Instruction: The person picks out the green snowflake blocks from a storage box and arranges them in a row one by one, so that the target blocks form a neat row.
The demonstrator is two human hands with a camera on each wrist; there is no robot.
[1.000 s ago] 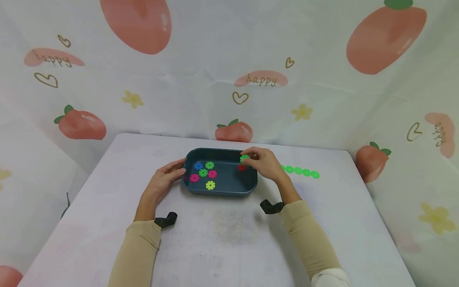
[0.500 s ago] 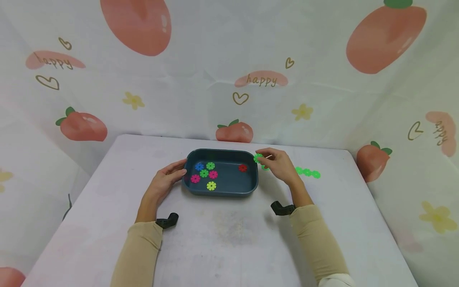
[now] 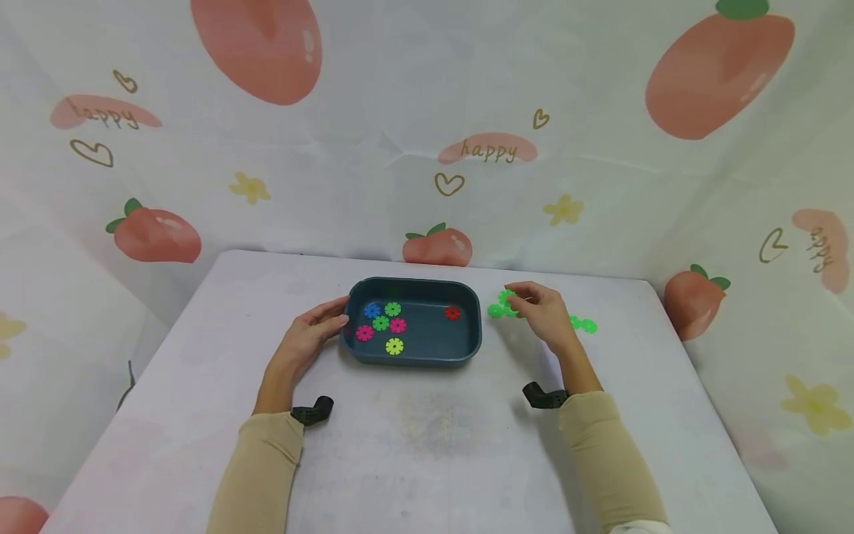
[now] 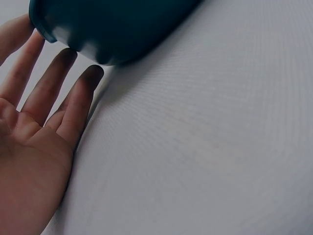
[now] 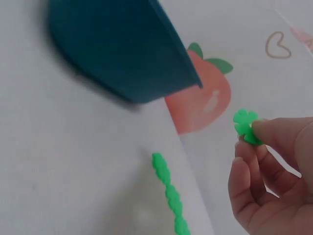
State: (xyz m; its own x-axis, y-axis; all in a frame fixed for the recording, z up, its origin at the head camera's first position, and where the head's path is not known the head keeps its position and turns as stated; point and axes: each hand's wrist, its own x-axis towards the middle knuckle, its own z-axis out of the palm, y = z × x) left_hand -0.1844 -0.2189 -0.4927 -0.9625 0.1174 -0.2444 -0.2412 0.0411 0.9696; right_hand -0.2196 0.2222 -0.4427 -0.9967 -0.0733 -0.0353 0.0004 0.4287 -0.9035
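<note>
My left hand (image 3: 310,334) rests against the left end of a dark blue-green tray (image 3: 427,359), its fingers (image 4: 80,107) nearly straight and their tips at the wall. Between thumb and fingers, my right hand (image 3: 543,315) pinches a bright green notched plastic disc (image 5: 243,122). It holds the disc up over a row of matching green discs (image 5: 172,196) on the table to the right of the tray. Part of that row is hidden behind the hand in the head view. Inside the tray, a red disc (image 3: 453,314) lies apart at the right.
Several discs lie toward the tray's left side, among them a blue disc (image 3: 371,310), a pink disc (image 3: 364,334) and a yellow disc (image 3: 394,346). The white table (image 3: 427,460) ends at a fruit-printed cloth backdrop (image 3: 347,185) behind the tray.
My right hand has carried the green disc from above the tray's right end rightward, out past the rim and over the green row. The left hand stays at the tray.
</note>
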